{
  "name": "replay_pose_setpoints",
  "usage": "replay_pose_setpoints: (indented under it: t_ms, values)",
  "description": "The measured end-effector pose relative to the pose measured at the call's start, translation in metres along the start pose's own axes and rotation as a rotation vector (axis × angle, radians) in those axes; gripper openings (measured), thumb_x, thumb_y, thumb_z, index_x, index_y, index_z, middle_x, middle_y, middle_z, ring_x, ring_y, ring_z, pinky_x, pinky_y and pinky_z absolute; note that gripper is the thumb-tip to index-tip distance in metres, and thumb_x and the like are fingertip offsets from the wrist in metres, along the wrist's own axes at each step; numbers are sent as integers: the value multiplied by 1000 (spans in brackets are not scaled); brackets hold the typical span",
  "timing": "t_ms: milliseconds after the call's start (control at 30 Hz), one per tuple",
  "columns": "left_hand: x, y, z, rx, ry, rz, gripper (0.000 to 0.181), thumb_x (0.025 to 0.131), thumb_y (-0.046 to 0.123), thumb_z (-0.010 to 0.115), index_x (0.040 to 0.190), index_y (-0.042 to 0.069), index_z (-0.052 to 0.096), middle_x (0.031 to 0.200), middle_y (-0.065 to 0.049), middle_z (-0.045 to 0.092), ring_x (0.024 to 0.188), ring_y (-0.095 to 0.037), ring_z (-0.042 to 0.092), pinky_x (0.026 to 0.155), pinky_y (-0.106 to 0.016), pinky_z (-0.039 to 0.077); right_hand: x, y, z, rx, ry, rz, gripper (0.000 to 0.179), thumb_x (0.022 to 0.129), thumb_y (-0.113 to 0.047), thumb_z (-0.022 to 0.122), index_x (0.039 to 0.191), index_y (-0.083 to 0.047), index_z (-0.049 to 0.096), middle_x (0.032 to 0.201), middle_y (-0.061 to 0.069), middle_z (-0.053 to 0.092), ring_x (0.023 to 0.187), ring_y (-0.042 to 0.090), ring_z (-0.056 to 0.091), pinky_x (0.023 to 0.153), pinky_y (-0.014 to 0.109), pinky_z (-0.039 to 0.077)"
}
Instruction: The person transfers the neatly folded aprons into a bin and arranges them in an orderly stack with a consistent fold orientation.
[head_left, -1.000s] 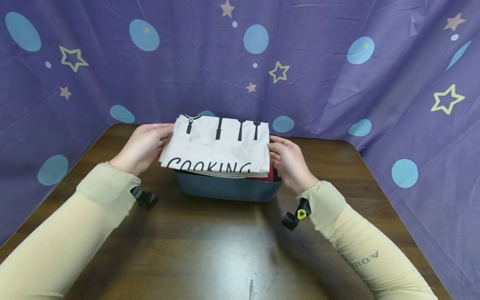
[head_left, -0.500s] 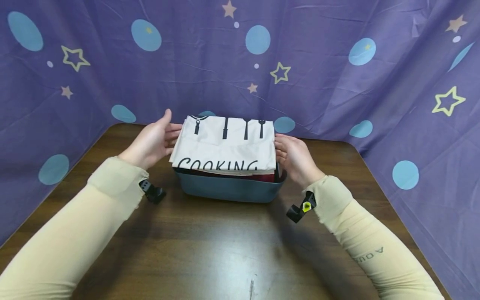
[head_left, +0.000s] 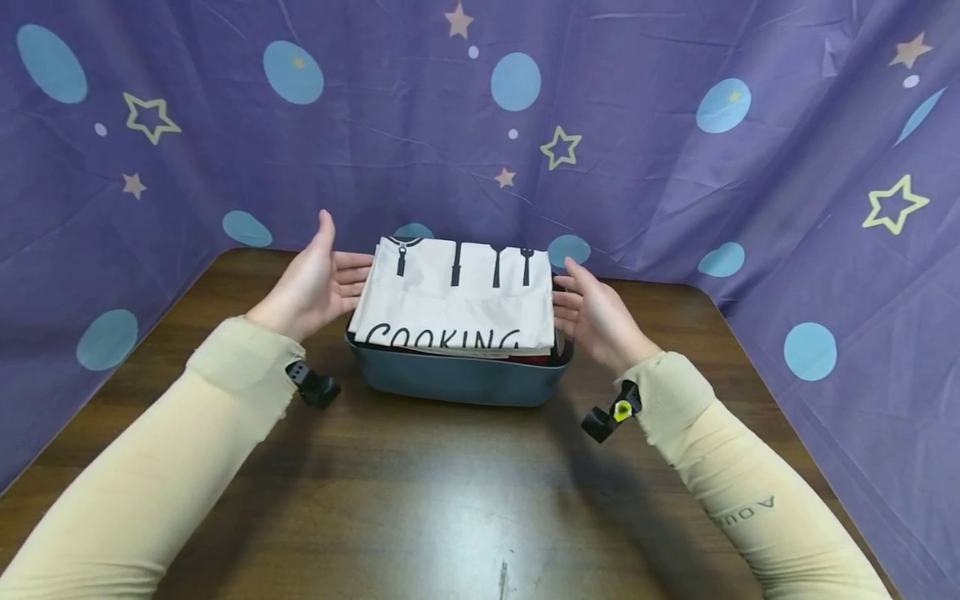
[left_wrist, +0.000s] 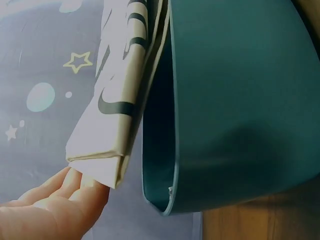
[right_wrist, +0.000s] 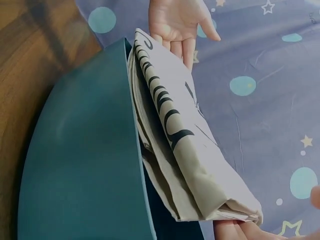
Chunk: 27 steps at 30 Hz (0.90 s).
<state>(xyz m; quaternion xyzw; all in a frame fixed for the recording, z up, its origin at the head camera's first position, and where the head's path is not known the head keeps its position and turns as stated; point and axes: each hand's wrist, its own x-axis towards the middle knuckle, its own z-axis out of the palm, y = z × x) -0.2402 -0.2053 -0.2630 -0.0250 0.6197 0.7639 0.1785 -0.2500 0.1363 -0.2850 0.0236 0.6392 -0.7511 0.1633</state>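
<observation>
A folded white cloth (head_left: 457, 300), printed with black kitchen utensils and the word COOKING, lies over the top of a blue-green bin (head_left: 457, 383). My left hand (head_left: 311, 279) is at the cloth's left edge, fingers straight and thumb raised. In the left wrist view, those fingertips reach under a corner of the cloth (left_wrist: 112, 130). On the opposite side, my right hand (head_left: 600, 321) has its fingers extended to the right edge, thumb up. Only a bit of its fingers (right_wrist: 235, 230) shows below the cloth's corner in the right wrist view.
Something red (head_left: 531, 360) peeks out beneath the cloth at the bin's front right. The bin stands toward the back of a brown wooden table (head_left: 450, 483). Behind and on both sides hangs a purple curtain (head_left: 420, 125) with stars and dots.
The cloth has shifted right and settled lower over the bin. My left thumb came up off the cloth's side first, then my right thumb; both hands moved slightly right.
</observation>
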Motion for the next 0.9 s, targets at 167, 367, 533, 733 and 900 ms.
replay_pose_setpoints:
  t_ms: [167, 367, 533, 733, 900]
  values:
    - [2, -2, 2, 11, 2, -8, 106, 88, 80, 12, 157, -1, 4, 166, -19, 5, 153, -27, 13, 126, -40, 12, 1, 0, -2, -5, -7, 5, 73, 104, -48, 35, 157, -1, 16, 157, 27, 28, 142, 35, 35, 121, 41, 28]
    - [5, -4, 6, 31, 10, 1, 106, 89, 80, 14, 157, -1, 3, 166, -20, 4, 154, -28, 12, 126, -39, 12, 2, 0, -3, -12, -17, 12, 77, 104, -48, 37, 157, 0, 11, 159, 27, 23, 147, 35, 29, 122, 41, 25]
    - [7, -5, 6, 43, 16, 5, 106, 89, 79, 13, 157, -1, 3, 166, -21, 4, 154, -28, 12, 126, -39, 12, 2, 0, -4, -47, -37, 18, 80, 103, -49, 39, 157, 1, 9, 161, 28, 18, 149, 36, 24, 124, 41, 21]
    - [4, -7, 3, 83, 39, 21, 104, 90, 78, 13, 157, 0, 3, 166, -21, 3, 154, -31, 11, 126, -42, 12, 1, 3, -4, -126, -65, 50, 85, 103, -52, 40, 158, -2, -1, 164, 23, 7, 152, 36, 15, 125, 41, 18]
    - [0, -9, -1, 75, 44, 40, 104, 89, 78, 16, 158, 1, 2, 166, -20, 4, 153, -32, 12, 125, -42, 13, 0, 6, -5, -120, -63, 34, 85, 103, -50, 41, 158, -2, -4, 165, 21, 7, 152, 34, 18, 125, 40, 19]
